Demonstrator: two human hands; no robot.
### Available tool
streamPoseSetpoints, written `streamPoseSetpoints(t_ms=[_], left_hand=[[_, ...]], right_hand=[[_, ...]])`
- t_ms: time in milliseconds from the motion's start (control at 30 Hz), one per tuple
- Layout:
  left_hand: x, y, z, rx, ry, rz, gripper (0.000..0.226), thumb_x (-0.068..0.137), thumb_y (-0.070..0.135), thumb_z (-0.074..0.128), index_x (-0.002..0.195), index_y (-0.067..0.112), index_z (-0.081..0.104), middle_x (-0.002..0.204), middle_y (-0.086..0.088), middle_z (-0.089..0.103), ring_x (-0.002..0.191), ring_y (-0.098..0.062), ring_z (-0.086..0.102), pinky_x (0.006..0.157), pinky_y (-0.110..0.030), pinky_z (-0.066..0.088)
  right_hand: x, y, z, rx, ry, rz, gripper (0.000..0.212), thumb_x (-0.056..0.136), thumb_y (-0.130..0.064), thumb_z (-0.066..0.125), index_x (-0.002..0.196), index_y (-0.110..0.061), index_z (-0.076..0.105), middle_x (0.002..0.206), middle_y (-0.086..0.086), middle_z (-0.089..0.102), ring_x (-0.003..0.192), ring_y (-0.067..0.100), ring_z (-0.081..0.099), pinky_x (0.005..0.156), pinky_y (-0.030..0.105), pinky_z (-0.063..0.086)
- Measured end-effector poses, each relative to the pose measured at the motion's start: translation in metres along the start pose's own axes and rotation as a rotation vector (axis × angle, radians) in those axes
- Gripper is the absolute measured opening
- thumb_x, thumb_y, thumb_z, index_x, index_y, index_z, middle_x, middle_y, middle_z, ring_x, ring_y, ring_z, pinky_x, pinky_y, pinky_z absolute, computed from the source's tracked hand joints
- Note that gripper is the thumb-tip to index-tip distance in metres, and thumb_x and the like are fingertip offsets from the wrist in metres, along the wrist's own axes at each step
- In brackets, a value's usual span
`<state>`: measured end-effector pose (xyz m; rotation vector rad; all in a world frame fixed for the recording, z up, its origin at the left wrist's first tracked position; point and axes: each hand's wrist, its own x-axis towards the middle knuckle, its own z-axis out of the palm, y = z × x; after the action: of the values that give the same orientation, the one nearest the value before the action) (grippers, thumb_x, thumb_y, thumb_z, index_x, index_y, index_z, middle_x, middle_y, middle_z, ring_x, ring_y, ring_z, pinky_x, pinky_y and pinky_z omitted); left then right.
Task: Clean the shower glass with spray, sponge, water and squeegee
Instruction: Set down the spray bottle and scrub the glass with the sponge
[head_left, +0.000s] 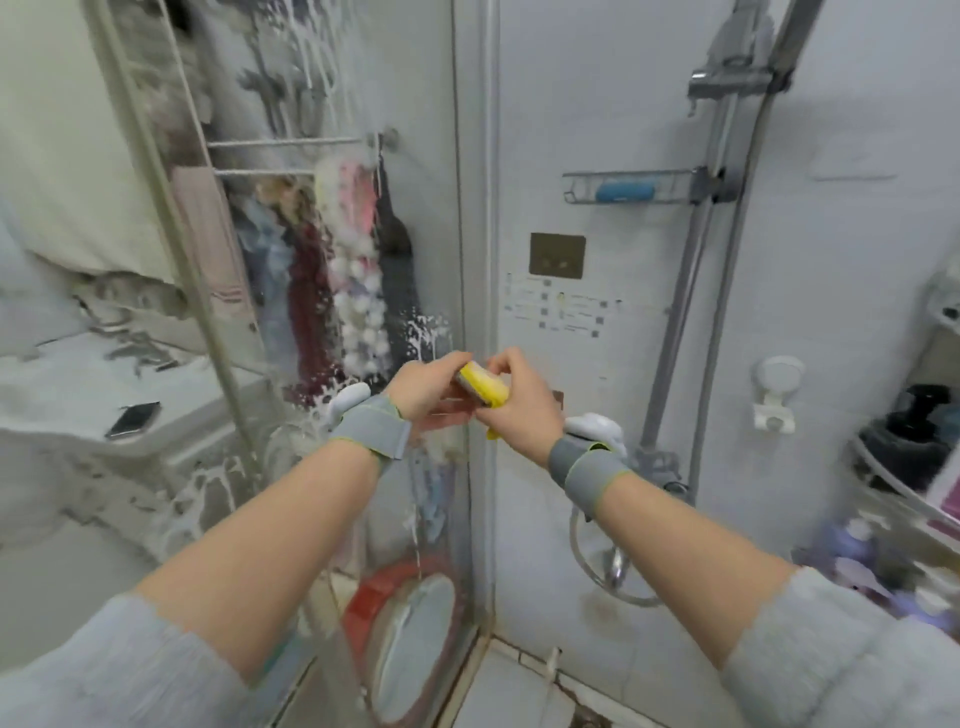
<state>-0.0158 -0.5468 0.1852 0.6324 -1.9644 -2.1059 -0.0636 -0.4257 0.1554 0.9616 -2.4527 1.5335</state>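
- Both hands meet at mid-frame, in front of the corner where the glass (332, 218) joins the white wall (597, 130).
- The sponge (484, 388), yellow with a grey scrub face, sits between the two hands, tilted, its upper end toward the left hand and its lower end under the right.
- The left hand (428, 387) has its fingers curled, with the fingertips on the sponge's upper, grey-faced end.
- The right hand (522, 402) grips the sponge from the right, thumb and fingers curled over its yellow body; a bit of yellow shows below this hand.
- Each wrist wears a grey strap with a white device on it.
- White foam streaks and splashes cover the glass, thickest just left of the hands and lower down.
- Through the glass, towels and cloths hang from a rack (291, 156), and a phone (132, 420) lies on a white surface.
- On the wall, a wire shelf (631, 187) holds a blue soap bar, beside the shower rail (696, 270).
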Motion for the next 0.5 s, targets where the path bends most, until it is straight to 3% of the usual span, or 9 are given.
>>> streamPoseSetpoints(t_ms=[67,167,267,333,433,500], left_hand=[[0.004,0.014,-0.01,-0.02,0.069,0.047,0.01,0.091,0.01,0.057,0.086,0.003,0.059,0.079,-0.018,0.058,0.069,-0.027,0.061,0.059,-0.034,0.059],[0.009,0.032,-0.026,0.09,0.137,0.115,0.015,0.089,0.0,0.056,0.075,0.004,0.058,0.071,-0.014,0.054,0.065,-0.026,0.057,0.07,-0.038,0.057],[0.016,0.061,-0.049,0.212,0.243,0.184,0.016,0.089,0.003,0.061,0.073,0.004,0.059,0.061,-0.009,0.051,0.05,-0.015,0.055,0.051,-0.024,0.052],[0.023,0.085,-0.059,0.263,0.35,0.261,0.007,0.088,0.006,0.064,0.083,0.001,0.064,0.063,-0.008,0.054,0.05,-0.014,0.055,0.046,-0.02,0.047],[0.028,0.113,-0.067,0.326,0.414,0.355,0.005,0.083,0.008,0.068,0.079,0.009,0.066,0.081,-0.013,0.063,0.077,-0.026,0.064,0.075,-0.038,0.058],[0.029,0.141,-0.071,0.382,0.518,0.421,0.012,0.081,0.009,0.07,0.075,0.018,0.067,0.087,-0.013,0.068,0.09,-0.031,0.068,0.089,-0.047,0.055]], right_hand=[[0.012,-0.01,0.008,0.023,-0.051,-0.039,0.042,0.063,-0.012,0.07,0.094,-0.018,0.042,0.105,0.008,0.054,0.088,0.027,0.054,0.067,0.039,0.049],[0.034,-0.018,0.019,0.097,-0.132,-0.091,0.05,0.063,-0.016,0.077,0.092,-0.027,0.038,0.108,0.007,0.047,0.084,0.025,0.051,0.066,0.035,0.044],[0.073,-0.034,0.028,0.132,-0.197,-0.146,0.054,0.065,-0.024,0.083,0.084,-0.031,0.033,0.108,0.007,0.048,0.077,0.016,0.049,0.051,0.023,0.043],[0.107,-0.048,0.03,0.178,-0.264,-0.212,0.059,0.06,-0.035,0.085,0.082,-0.032,0.031,0.105,0.008,0.05,0.072,0.016,0.05,0.047,0.025,0.043],[0.14,-0.066,0.034,0.195,-0.276,-0.296,0.064,0.057,-0.038,0.087,0.083,-0.029,0.029,0.098,0.005,0.051,0.073,0.016,0.047,0.058,0.029,0.04],[0.168,-0.084,0.03,0.229,-0.305,-0.377,0.064,0.056,-0.037,0.088,0.081,-0.029,0.029,0.095,0.006,0.052,0.076,0.016,0.046,0.064,0.034,0.04]])
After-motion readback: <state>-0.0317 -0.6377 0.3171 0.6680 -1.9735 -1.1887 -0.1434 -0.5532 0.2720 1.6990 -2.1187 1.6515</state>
